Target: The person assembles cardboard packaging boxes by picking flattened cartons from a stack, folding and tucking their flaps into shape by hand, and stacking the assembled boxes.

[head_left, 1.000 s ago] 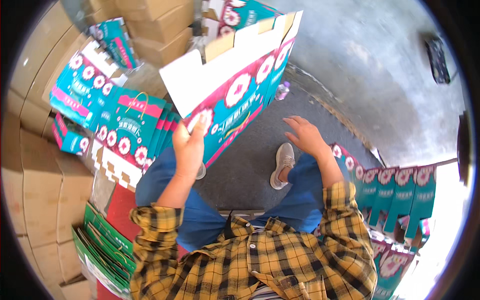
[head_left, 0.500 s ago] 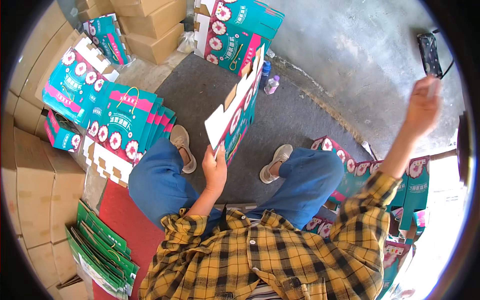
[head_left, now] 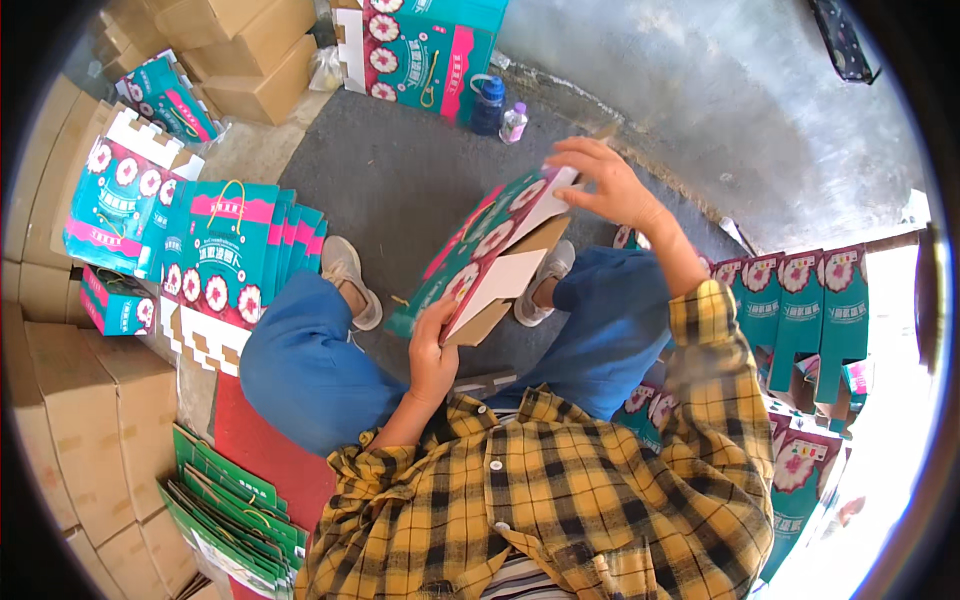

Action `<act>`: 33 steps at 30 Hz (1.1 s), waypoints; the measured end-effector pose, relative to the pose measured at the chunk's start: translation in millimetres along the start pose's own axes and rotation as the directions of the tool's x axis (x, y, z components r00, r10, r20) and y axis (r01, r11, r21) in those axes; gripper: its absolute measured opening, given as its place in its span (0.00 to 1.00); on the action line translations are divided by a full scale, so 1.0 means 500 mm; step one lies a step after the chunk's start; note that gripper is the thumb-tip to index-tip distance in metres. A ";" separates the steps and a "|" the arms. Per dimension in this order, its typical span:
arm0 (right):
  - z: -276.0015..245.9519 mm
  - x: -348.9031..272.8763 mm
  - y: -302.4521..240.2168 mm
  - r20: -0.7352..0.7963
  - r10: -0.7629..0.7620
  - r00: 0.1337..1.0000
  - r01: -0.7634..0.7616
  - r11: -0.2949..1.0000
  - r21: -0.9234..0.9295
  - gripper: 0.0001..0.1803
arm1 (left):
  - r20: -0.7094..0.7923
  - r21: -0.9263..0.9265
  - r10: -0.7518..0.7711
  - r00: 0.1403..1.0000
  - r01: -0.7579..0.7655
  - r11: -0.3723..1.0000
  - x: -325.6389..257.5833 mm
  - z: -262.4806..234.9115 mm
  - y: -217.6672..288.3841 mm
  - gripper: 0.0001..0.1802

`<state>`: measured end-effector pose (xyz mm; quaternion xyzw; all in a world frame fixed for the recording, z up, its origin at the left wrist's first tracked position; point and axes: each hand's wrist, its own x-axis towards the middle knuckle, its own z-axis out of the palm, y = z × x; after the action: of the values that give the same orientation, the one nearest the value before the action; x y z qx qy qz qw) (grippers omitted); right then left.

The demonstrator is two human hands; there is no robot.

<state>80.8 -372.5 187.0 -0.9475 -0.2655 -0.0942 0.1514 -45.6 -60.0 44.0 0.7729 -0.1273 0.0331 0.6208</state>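
Note:
A teal and pink gift carton (head_left: 488,238) with a flower print is held tilted between my knees, its white and brown end flaps spread toward me. My left hand (head_left: 432,362) is closed on its lower near corner. At the carton's upper right end is my right hand (head_left: 612,188), its thumb and fingers apart around the corner of the flap. The fingertips there are slightly blurred, and whether they press on the card is hard to see.
Flat teal cartons (head_left: 225,250) lean in a row at the left, near stacked brown boxes (head_left: 120,410). Green folded bags (head_left: 235,510) lie at lower left. A blue bottle (head_left: 487,105) and a small clear bottle (head_left: 513,124) stand ahead. Teal cartons (head_left: 800,310) stand at the right.
My right hand has come down from the far right to the carton. The carton has turned from nearly upright to leaning, with its flaps now facing me. The view has shifted slightly.

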 end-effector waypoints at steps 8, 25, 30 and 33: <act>-0.054 -0.029 -0.002 0.628 0.130 0.768 -0.395 0.867 0.303 0.27 | 0.040 0.125 0.183 0.982 -0.187 0.974 0.020 -0.030 -0.010 0.20; 0.040 0.047 0.041 0.524 0.025 0.851 0.017 0.997 -0.075 0.17 | -0.243 0.225 0.073 0.967 -0.017 0.974 0.031 -0.043 -0.023 0.29; -0.045 0.115 0.048 0.286 0.072 0.956 -0.043 0.993 -0.106 0.12 | -0.410 0.120 -0.107 0.906 0.170 0.978 0.040 -0.055 -0.034 0.37; -0.101 0.160 0.040 0.417 0.376 0.828 -0.328 0.927 -0.183 0.14 | -0.290 0.064 -0.181 0.940 0.208 0.976 0.033 -0.045 -0.062 0.36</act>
<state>153.6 -367.9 250.4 -0.9827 -0.1085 0.1405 0.0522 -20.1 -34.6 23.1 0.7973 0.0415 0.0876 0.5958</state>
